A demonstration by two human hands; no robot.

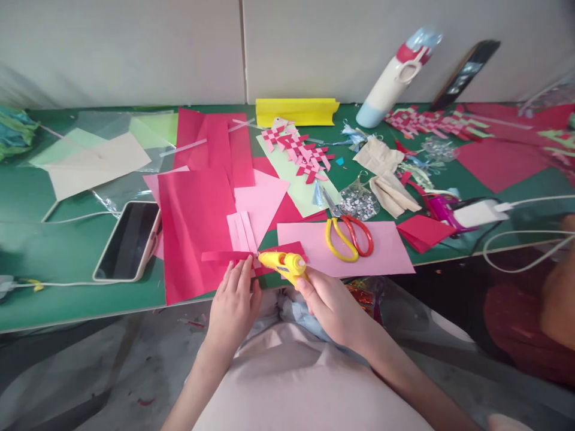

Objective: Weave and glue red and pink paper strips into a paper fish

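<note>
My right hand (326, 302) is wrapped round the handle of a yellow glue gun (284, 263), whose nozzle points left at the paper strips. My left hand (236, 293) lies with its fingertips on a red strip (224, 256), close to the nozzle; its fingers lie flat. Light pink strips (242, 232) meet the red strip near the nozzle. Beneath them are a large red sheet (193, 221) and a light pink sheet (265, 197). A small red piece (287, 248) is partly under the glue gun.
Scissors (350, 238) with yellow and red handles rest on a pink sheet (390, 248). A phone (128, 242) lies at left. Woven paper pieces (296, 149), a bottle (386, 84) and a white charger with cable (478, 214) stand or lie beyond. Another person's arm (559, 293) shows at right.
</note>
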